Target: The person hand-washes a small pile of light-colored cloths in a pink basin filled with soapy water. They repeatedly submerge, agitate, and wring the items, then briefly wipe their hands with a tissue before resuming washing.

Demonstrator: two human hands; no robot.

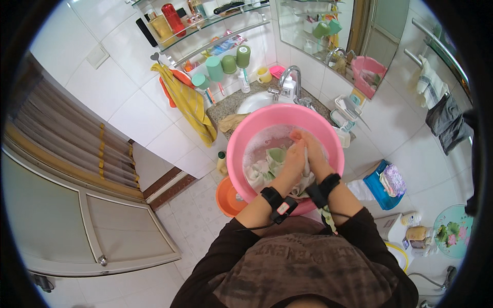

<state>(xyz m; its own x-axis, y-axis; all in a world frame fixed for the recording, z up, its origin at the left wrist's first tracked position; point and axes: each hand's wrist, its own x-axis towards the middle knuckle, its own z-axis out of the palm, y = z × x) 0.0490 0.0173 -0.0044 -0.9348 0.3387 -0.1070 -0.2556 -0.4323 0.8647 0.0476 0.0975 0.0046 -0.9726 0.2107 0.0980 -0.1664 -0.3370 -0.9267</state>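
A large pink plastic basin (240,115) stands before me, holding sudsy water (269,134). In it lies a wet white-and-green cloth (269,165), partly under the surface. My left hand (293,159) and my right hand (314,152) are pressed against each other over the right half of the basin. Between them a fold of white cloth (306,163) is squeezed; how far it runs inside the palms is hidden. Black straps with small devices (283,208) circle both wrists.
Behind the basin is a white sink (250,101) with a chrome faucet (294,75). An orange basin (225,200) sits lower left, beside a bottle (222,163). A yellow towel (188,100) hangs at left. Soap racks (344,111) and a blue box (383,188) are to the right.
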